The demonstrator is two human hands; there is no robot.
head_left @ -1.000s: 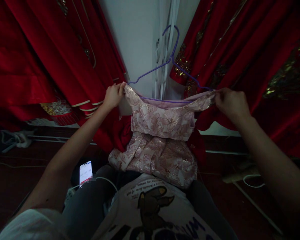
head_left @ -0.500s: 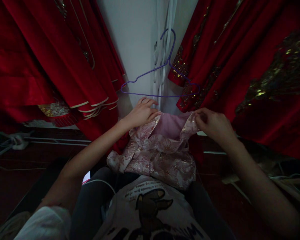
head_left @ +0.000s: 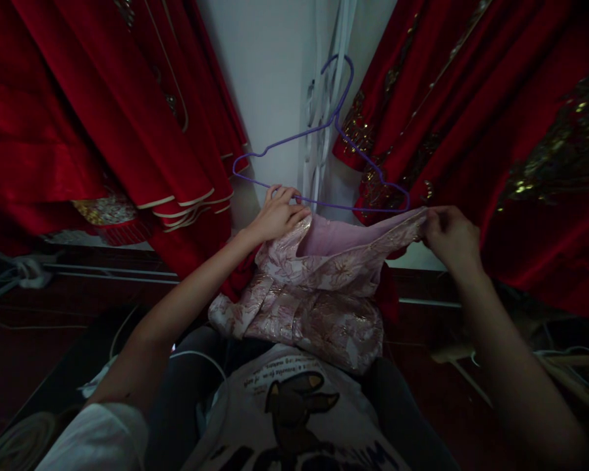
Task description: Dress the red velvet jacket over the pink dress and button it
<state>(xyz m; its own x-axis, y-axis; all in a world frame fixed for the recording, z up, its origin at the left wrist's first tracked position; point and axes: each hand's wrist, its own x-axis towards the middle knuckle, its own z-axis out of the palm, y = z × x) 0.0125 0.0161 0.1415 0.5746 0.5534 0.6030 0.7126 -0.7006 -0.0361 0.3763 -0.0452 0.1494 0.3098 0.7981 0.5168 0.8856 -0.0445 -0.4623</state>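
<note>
Red robes flank white wall; hanger hangs between. Dress on lap, neckline stretched L-R just below hanger bar. L hand: fingers curled on L shoulder, touching bar. R hand: fingers pinching R shoulder near bar's R end.

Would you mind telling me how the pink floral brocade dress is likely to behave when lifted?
The dress is probably floppy: it sags and folds below the pinching right hand. Likely light: a pinch alone holds that shoulder up.
</note>
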